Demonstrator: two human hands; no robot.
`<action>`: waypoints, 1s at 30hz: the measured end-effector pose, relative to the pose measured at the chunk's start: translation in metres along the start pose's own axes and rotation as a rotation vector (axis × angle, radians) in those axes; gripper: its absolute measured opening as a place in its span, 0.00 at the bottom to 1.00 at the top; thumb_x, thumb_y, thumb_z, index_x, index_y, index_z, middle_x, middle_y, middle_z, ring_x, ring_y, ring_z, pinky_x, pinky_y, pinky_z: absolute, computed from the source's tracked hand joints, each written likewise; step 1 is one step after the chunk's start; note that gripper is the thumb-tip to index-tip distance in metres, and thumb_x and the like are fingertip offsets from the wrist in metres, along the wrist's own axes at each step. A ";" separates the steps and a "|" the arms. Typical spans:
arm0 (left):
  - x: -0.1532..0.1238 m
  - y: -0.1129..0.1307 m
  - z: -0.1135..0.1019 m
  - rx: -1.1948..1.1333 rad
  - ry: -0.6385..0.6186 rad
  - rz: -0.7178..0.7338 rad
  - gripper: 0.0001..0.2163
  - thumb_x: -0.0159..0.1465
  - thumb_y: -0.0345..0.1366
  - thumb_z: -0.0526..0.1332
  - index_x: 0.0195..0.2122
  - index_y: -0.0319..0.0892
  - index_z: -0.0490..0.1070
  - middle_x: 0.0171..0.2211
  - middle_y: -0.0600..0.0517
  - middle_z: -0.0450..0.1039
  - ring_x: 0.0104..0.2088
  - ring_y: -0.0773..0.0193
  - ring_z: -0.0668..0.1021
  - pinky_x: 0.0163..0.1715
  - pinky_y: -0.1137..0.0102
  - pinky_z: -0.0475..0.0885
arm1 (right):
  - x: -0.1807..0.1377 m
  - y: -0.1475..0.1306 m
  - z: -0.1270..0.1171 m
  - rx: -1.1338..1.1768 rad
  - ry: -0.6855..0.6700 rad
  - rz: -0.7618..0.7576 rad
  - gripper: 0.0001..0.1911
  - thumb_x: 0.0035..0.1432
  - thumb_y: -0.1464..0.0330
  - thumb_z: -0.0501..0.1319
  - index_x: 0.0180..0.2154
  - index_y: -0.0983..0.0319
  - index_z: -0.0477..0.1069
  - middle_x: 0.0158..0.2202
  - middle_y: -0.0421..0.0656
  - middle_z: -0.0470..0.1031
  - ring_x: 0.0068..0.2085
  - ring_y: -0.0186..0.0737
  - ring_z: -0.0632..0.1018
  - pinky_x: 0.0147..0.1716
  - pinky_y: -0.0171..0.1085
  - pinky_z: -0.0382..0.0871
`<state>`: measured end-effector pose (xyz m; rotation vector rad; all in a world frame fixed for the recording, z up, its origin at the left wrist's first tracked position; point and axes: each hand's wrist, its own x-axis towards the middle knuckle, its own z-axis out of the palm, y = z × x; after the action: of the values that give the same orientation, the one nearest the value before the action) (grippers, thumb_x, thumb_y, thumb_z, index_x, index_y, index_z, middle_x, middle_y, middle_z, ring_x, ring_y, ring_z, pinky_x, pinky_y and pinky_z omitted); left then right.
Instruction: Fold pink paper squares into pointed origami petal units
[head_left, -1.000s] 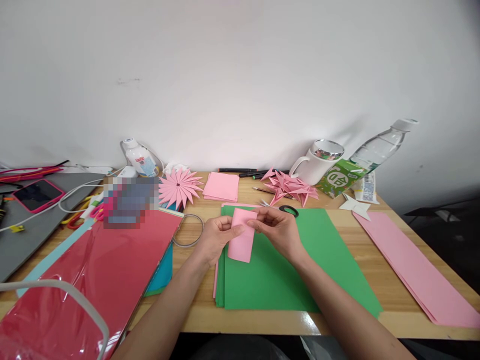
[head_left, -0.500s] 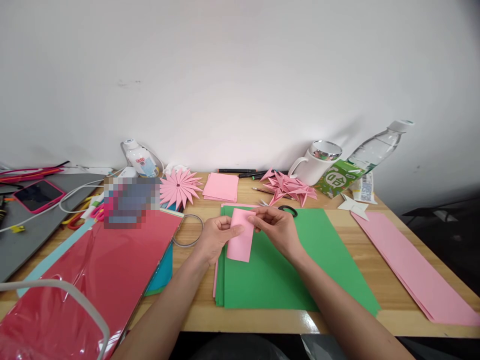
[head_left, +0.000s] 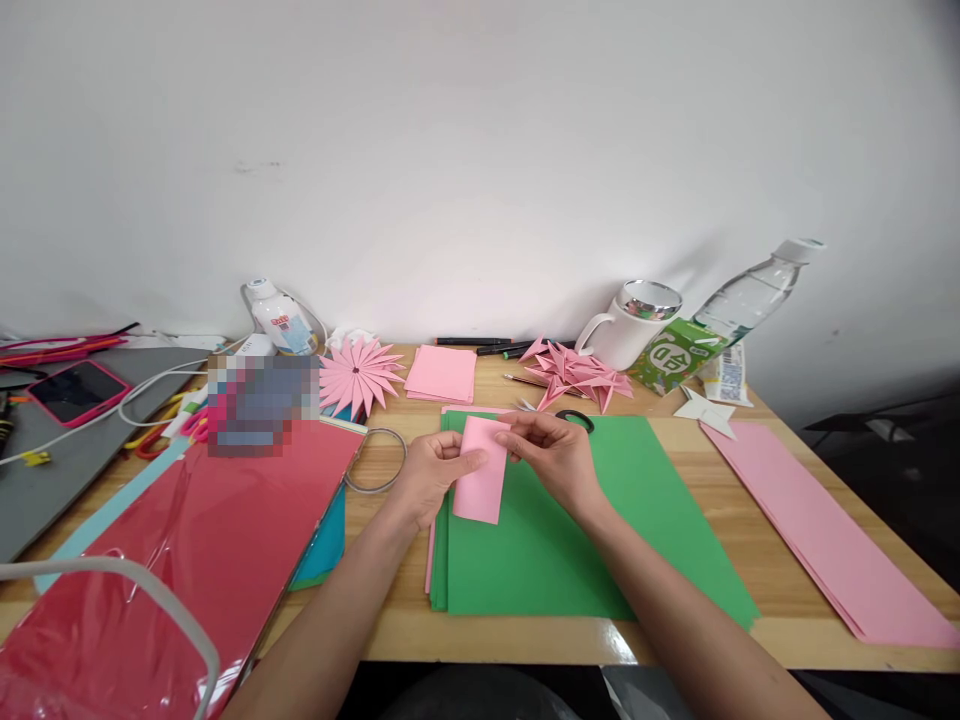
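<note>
Thumb of right hand has shifted slightly toward twelve o'clock, fingers of it and left hand pinching one folded pink paper rectangle, fold apparently being adjusted.

Wooden table under pink squares, long pink strips, a white mug

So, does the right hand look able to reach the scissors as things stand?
Likely yes: the black-handled scissors lie just beyond the right hand, partly in the open. That hand pinches the folded pink paper and might need to let go.
</note>
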<state>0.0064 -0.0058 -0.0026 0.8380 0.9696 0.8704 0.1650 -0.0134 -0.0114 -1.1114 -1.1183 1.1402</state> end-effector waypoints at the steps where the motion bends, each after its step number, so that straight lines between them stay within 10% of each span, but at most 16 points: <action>1: 0.000 0.000 0.000 -0.001 -0.001 0.002 0.16 0.36 0.35 0.74 0.25 0.35 0.75 0.22 0.51 0.75 0.22 0.71 0.71 0.22 0.76 0.64 | 0.000 0.000 0.000 0.001 -0.004 0.002 0.17 0.38 0.63 0.71 0.32 0.63 0.75 0.20 0.38 0.73 0.20 0.30 0.70 0.20 0.31 0.67; 30: 0.003 -0.005 -0.003 0.032 -0.041 -0.021 0.21 0.37 0.32 0.74 0.34 0.35 0.76 0.26 0.49 0.77 0.25 0.66 0.76 0.27 0.73 0.69 | -0.001 -0.002 0.001 -0.003 -0.001 0.005 0.16 0.37 0.61 0.71 0.28 0.63 0.75 0.21 0.39 0.73 0.21 0.31 0.70 0.20 0.33 0.68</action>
<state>0.0060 -0.0047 -0.0092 0.8679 0.9572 0.8189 0.1645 -0.0141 -0.0092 -1.1166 -1.1184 1.1434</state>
